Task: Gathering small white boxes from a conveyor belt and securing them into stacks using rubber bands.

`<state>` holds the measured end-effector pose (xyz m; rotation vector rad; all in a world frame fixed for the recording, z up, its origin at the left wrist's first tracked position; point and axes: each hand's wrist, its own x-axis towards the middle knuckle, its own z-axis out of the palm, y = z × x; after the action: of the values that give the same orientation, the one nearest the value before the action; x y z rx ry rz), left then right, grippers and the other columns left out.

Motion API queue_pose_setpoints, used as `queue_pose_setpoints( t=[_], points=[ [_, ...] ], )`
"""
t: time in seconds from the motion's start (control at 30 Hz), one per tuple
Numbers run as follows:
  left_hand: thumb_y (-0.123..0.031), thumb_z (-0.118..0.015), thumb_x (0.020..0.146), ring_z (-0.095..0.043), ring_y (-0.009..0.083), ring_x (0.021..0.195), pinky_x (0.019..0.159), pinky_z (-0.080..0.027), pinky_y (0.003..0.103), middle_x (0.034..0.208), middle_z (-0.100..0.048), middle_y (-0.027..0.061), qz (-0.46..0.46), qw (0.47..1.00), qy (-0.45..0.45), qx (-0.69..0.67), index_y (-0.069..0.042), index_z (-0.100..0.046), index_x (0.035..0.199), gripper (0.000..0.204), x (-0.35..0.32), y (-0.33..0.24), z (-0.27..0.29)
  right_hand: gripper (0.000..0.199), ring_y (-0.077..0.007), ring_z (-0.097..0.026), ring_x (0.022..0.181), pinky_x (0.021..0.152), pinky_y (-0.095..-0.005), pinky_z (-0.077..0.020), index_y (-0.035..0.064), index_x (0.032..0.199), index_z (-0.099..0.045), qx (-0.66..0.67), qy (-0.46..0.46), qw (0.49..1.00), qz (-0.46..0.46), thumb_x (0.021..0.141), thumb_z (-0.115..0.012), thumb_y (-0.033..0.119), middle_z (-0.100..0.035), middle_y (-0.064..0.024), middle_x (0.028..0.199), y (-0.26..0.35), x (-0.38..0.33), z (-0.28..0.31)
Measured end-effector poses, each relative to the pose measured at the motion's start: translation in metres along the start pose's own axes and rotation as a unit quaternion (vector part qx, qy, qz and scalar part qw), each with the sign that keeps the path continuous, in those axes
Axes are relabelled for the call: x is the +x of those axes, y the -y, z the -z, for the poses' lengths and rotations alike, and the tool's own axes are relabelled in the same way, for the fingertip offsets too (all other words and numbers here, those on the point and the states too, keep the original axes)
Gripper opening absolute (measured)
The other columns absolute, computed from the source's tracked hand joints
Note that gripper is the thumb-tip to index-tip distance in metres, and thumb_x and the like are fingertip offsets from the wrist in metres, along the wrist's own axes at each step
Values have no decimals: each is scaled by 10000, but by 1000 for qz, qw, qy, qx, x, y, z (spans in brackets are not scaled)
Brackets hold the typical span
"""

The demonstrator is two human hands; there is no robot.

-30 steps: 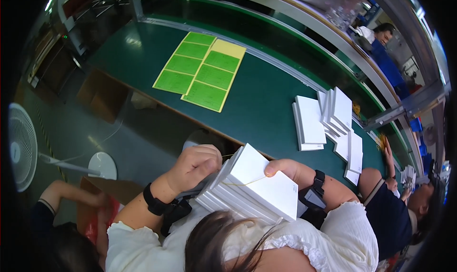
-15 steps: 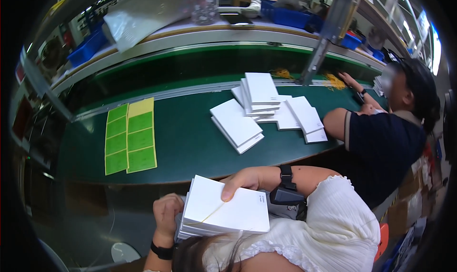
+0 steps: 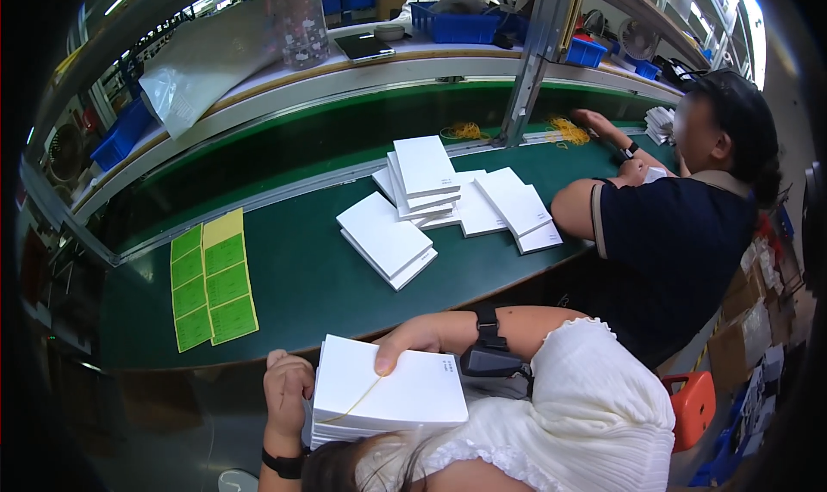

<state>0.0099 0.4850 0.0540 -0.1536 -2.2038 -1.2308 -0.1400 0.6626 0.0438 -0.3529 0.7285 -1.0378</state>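
Note:
A stack of flat white boxes (image 3: 388, 389) is held in front of my body, just off the table's near edge. My right hand (image 3: 412, 341) grips its far side, thumb pressed on the top face. From under that thumb a thin yellow rubber band (image 3: 355, 403) runs slantwise across the top to the stack's left edge. My left hand (image 3: 289, 393) is closed in a fist beside that left edge; what its fingers hold is hidden. On the green table (image 3: 293, 277) lies a loose pile of similar white boxes (image 3: 425, 166).
Green label sheets (image 3: 231, 268) lie at the table's left. Yellow rubber bands (image 3: 465, 131) sit near the back rail, with another heap (image 3: 568, 131) beside a co-worker's hand (image 3: 594, 123). A metal post (image 3: 525, 87) rises behind the pile. A shelf with blue bins (image 3: 452, 24) runs along the back.
The view has turned, so the table and pile appear farther left. Both my hands stay at the stack, my left still closed and my right still gripping. The co-worker's hand remains near the rubber bands.

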Motion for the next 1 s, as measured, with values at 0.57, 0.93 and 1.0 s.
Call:
queue_pose_setpoints(
  t=[0.57, 0.93, 1.0],
  points=[
    [-293, -375, 928, -391, 117, 578, 561, -337, 238, 636, -427, 42, 331, 913, 7, -239, -3, -454, 654, 407, -72, -15, 6, 713, -238, -595, 877, 775, -283, -477, -48, 1199, -432, 76, -198, 975, 72, 641, -651, 339, -560, -185, 1059, -30, -48, -5],
    [-77, -578, 796, -555, 220, 751, 676, -446, 301, 830, -583, 96, 120, 964, 195, -137, -4, -588, 888, 118, -32, -50, 15, 746, -285, -594, 859, 756, -327, -488, -55, 1173, -442, 151, -257, 938, 176, 618, -644, 400, -560, -212, 1027, -37, -34, -10],
    [-72, -578, 795, -555, 221, 751, 679, -447, 299, 832, -583, 100, 129, 967, 171, -137, 0, -586, 901, 128, -28, -51, 19, 717, -269, -597, 858, 760, -324, -488, -50, 1171, -443, 150, -222, 944, 190, 634, -639, 383, -563, -203, 1029, -30, -33, -13]
  ],
)
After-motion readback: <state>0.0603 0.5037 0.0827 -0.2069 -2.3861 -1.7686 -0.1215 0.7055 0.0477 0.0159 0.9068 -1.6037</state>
